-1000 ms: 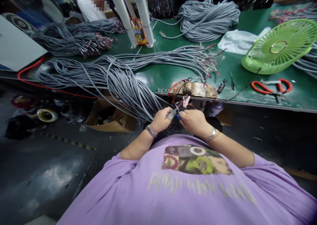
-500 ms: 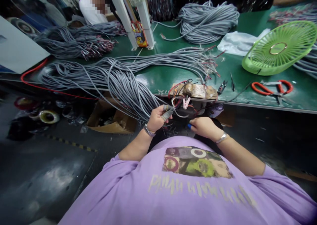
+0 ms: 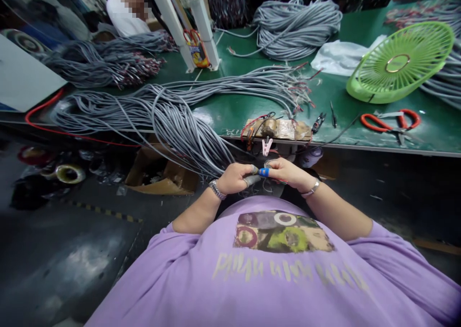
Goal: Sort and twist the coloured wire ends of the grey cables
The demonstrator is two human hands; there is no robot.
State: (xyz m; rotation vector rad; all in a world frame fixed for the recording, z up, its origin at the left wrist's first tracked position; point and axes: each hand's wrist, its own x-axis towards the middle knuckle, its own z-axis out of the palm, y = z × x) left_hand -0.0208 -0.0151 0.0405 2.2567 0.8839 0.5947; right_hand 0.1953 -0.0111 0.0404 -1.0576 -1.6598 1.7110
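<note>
My left hand (image 3: 234,178), grey covers on its thumb and finger, is closed in a pinch on the end of a grey cable. My right hand (image 3: 291,174), with a blue finger cover (image 3: 264,172), meets it fingertip to fingertip and pinches the thin wires at that end. A bit of red wire shows under the right fingers; the exact grip is hidden. Left of the hands, a long bundle of grey cables (image 3: 190,130) hangs over the table edge. Just beyond them a pink clip (image 3: 267,147) hangs at a wooden block (image 3: 283,129) fixed on the edge.
On the green table (image 3: 237,106) lie red-handled scissors (image 3: 378,123), small cutters (image 3: 319,123), a thin pointed tool (image 3: 333,115) and a green fan (image 3: 398,63). A big cable coil (image 3: 297,28) sits behind. Below is a cardboard box (image 3: 162,175). A person in white (image 3: 126,15) is across the table.
My right hand has moved left and up to meet my left hand. The left hand has dropped slightly towards me, and the pale wire loop beside it is now mostly covered.
</note>
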